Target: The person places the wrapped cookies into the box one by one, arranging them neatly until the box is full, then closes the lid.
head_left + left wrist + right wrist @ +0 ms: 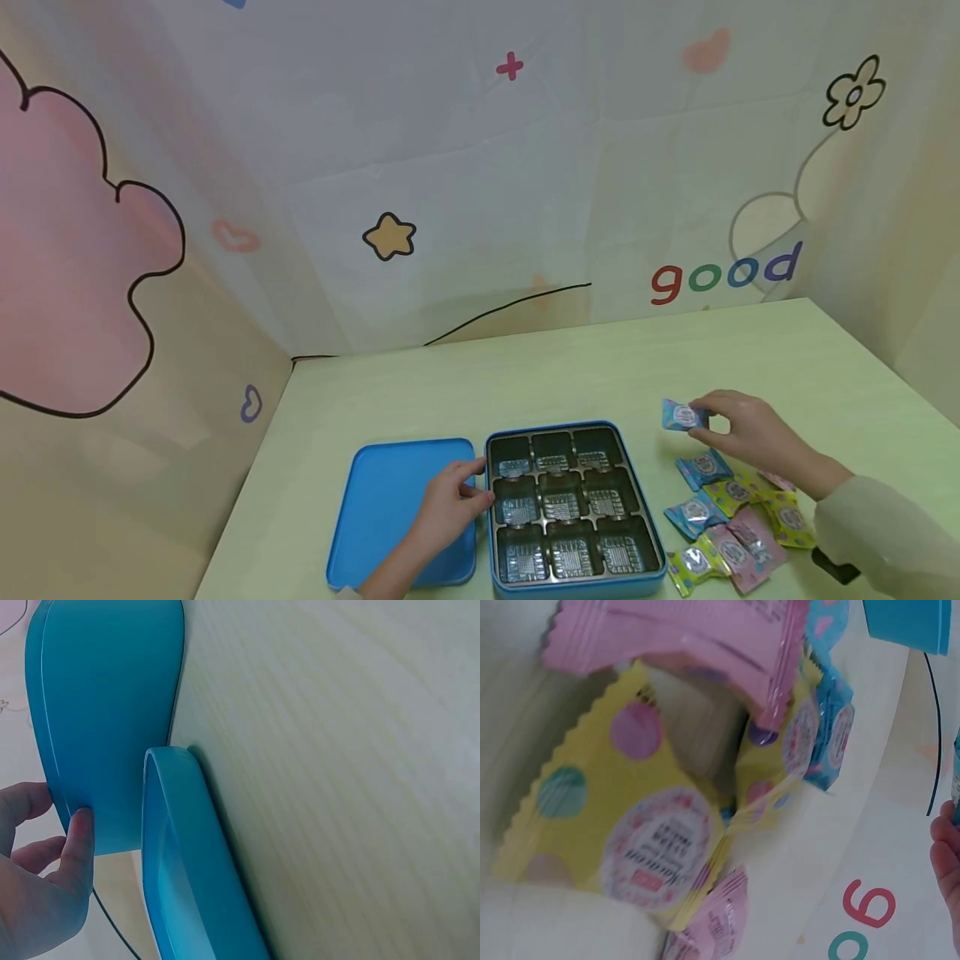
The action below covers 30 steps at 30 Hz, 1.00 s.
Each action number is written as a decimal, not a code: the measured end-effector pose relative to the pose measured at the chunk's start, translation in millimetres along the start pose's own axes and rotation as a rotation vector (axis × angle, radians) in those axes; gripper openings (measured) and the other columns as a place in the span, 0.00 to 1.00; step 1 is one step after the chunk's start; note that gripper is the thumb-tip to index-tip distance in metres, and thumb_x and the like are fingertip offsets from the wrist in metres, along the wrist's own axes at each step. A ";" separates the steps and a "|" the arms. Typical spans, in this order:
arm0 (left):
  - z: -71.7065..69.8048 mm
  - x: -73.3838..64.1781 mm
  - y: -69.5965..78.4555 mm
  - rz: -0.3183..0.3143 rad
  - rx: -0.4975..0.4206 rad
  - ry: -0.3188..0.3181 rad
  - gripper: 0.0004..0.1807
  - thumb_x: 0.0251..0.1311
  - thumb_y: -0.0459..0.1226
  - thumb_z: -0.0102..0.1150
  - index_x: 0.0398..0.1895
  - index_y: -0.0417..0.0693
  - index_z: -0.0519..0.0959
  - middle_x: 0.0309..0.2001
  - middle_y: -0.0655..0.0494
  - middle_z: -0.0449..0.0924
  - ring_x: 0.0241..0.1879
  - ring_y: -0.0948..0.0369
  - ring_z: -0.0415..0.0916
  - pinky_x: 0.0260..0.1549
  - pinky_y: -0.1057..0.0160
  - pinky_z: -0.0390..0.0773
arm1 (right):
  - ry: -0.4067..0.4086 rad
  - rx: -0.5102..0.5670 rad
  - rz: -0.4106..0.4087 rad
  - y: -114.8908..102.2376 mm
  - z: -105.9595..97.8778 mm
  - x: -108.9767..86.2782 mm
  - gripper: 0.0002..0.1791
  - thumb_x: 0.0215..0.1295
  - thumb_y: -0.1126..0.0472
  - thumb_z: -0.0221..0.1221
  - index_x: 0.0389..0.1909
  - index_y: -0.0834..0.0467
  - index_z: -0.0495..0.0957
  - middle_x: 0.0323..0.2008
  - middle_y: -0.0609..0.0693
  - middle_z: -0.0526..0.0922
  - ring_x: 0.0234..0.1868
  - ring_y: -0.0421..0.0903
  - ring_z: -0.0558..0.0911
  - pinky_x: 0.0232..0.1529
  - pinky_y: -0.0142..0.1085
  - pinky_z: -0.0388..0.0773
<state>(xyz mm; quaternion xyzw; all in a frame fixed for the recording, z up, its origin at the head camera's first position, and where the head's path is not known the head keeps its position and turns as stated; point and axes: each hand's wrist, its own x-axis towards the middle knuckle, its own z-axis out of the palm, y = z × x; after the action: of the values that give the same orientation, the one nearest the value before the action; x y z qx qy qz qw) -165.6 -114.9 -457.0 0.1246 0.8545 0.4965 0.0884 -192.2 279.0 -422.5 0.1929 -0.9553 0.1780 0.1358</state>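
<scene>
My right hand (753,429) pinches a small blue wrapped macaron packet (681,415) between thumb and fingers, in the air right of the tin. At the right edge of the right wrist view, only fingertips (946,844) and a sliver of the packet show. My left hand (447,500) touches the left side of the blue tin (577,587), forefinger and thumb spread along its rim. The left wrist view shows the thumb (79,836) against the tin's outer wall (112,712). Inside the tin, a dark divided insert (542,479) has several bare compartments.
A blue lid (397,483) lies left of the tin, partly under my left forearm. Right of the tin sits a loose pile of packets: blue (693,512), yellow (696,562) and pink (753,542). A printed cloth (450,167) hangs behind the pale table (337,400).
</scene>
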 end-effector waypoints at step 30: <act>-1.3 -0.9 1.8 -0.015 -0.025 -0.012 0.27 0.53 0.35 0.58 0.58 0.38 0.67 0.51 0.40 0.69 0.34 0.58 0.77 0.26 0.68 0.75 | 0.147 0.014 -0.238 -36.0 15.7 18.8 0.15 0.41 0.61 0.68 0.33 0.58 0.79 0.30 0.44 0.79 0.30 0.40 0.76 0.29 0.33 0.75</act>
<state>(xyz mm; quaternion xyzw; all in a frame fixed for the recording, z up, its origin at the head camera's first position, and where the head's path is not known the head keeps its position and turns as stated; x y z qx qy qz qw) -164.8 -115.3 -454.8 0.1201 0.8485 0.5058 0.0986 -196.8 235.7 -420.2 0.2924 -0.9119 0.1808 0.2242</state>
